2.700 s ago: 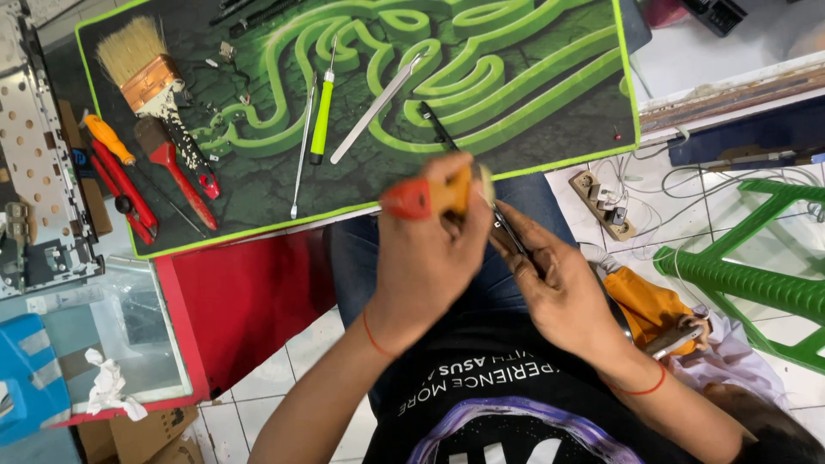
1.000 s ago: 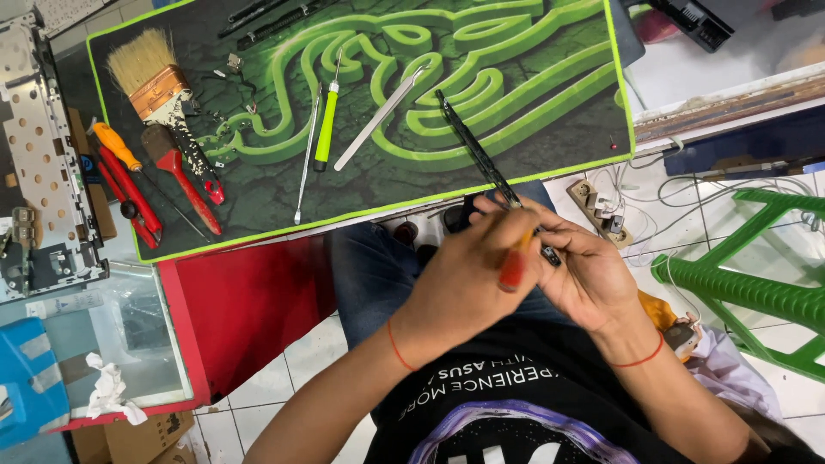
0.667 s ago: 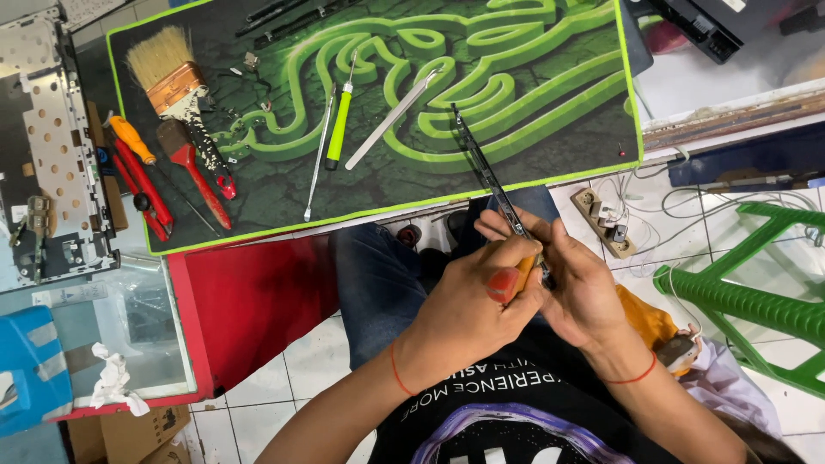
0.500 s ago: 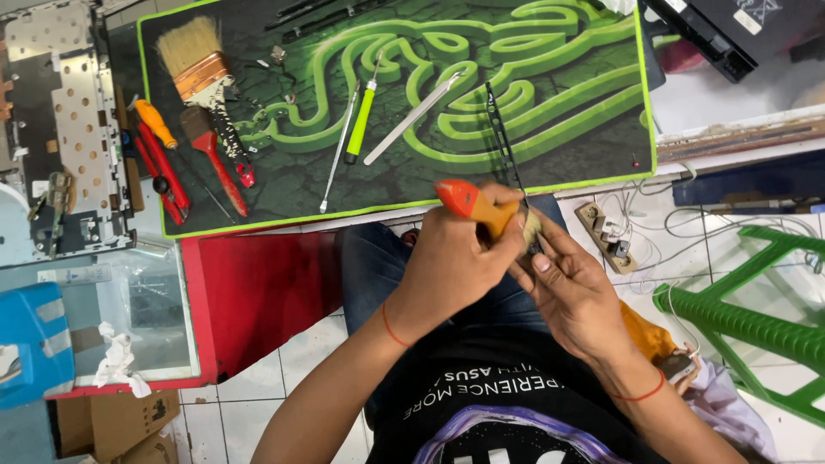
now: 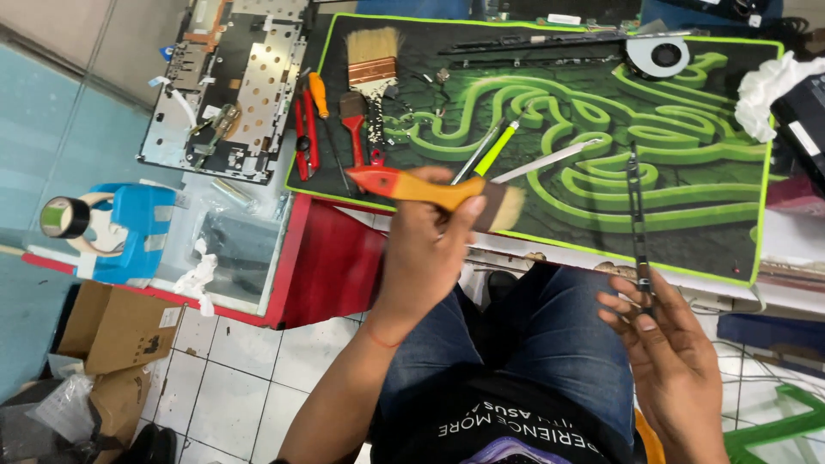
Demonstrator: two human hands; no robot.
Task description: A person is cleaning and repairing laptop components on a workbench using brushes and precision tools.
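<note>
My left hand grips a small paintbrush with an orange handle and a red tip. It holds the brush level over the front edge of the black and green mat. My right hand is lower right, above my jeans. Its fingers pinch the near end of a slim black metal strip that points up across the mat's edge. The two hands are apart.
On the mat lie a wide bristle brush, red-handled tools, a green-handled driver, a silver tool and a round fan. A stripped laptop chassis lies to the left. A tape roll and cardboard boxes sit lower left.
My hands were together over my lap with the brush against the strip. Now they are apart, the brush raised to the left and the strip held out to the right.
</note>
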